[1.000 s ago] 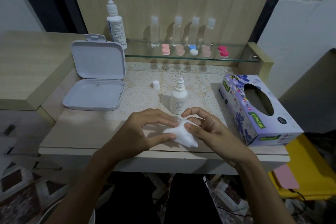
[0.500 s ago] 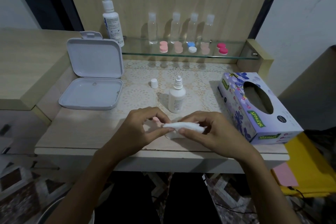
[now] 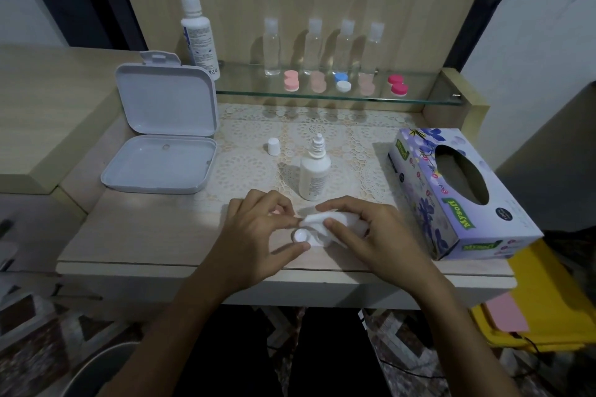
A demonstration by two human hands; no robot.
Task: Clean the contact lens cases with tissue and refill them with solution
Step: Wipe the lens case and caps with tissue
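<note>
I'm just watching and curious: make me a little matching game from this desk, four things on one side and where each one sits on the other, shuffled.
Things:
1. small white cap
2. tissue box
3. tall solution bottle
4. white hinged box

Places:
A. right side of the desk
B. left end of the glass shelf
C. on the lace mat, left of the small uncapped bottle
D. left side of the desk, lid open

Pairs: 1-C, 2-A, 3-B, 4-D

Single head-worn wide-angle view, looking forward and down, close over the table (image 3: 135,235), wall behind
</note>
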